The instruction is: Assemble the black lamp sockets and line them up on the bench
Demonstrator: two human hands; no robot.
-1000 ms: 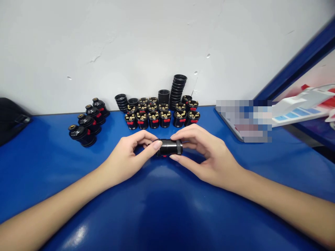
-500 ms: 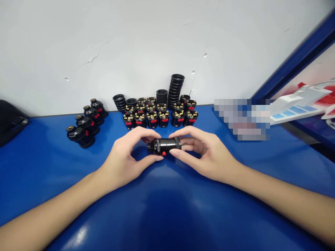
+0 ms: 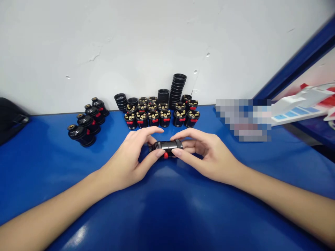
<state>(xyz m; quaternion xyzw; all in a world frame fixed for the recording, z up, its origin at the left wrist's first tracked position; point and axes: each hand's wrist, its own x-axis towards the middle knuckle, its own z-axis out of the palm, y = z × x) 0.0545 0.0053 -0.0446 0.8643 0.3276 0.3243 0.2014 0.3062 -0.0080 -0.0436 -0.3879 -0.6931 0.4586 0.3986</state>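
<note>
1. Together, the left hand (image 3: 128, 158) and right hand (image 3: 209, 155) grip a lamp socket (image 3: 168, 146), fingers closed around its two ends.
2. It lies sideways over the bench (image 3: 167, 209) middle.
3. Socket inserts (image 3: 162, 115) stand along the far edge, with finished sockets (image 3: 86, 122) to their left.

The blue table (image 3: 52, 167) bears socket cores (image 3: 159, 116) and stacked rings (image 3: 178, 89). Four capped sockets (image 3: 87, 122) lie left, beside perhaps a bag (image 3: 10, 118).

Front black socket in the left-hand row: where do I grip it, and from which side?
Take the front socket across its wide round body, from above on the near side. It lies tilted, its narrow brass-tipped neck pointing left, and its neighbour sits close behind, leaving the near side clear.
</note>
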